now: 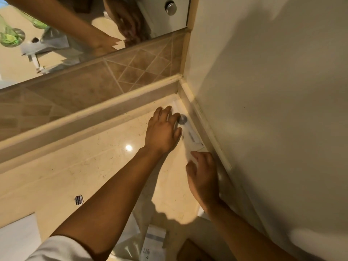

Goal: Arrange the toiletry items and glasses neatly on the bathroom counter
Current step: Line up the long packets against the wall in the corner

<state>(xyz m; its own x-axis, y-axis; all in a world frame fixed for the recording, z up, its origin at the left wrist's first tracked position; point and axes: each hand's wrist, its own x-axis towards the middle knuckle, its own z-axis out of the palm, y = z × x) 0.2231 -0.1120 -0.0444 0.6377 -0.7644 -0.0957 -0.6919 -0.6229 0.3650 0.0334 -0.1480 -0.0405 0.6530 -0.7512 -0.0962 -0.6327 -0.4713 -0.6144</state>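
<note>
A flat white toiletry packet (pixel 192 137) with a round grey cap (pixel 182 119) lies along the right wall in the back corner of the beige marble counter (pixel 105 162). My left hand (pixel 163 129) rests over its far end, fingertips beside the cap. My right hand (pixel 203 174) has thumb and fingers on its near end. Much of the packet is hidden under both hands. Green glasses (pixel 9 34) show only as a reflection in the mirror at the top left.
A tiled backsplash (pixel 139 66) and a raised ledge run behind the counter; a plain wall (pixel 273 110) closes the right side. The sink's overflow slot (pixel 78 200) is at the lower left. Clear bags and paper packets (pixel 150 240) lie at the bottom edge.
</note>
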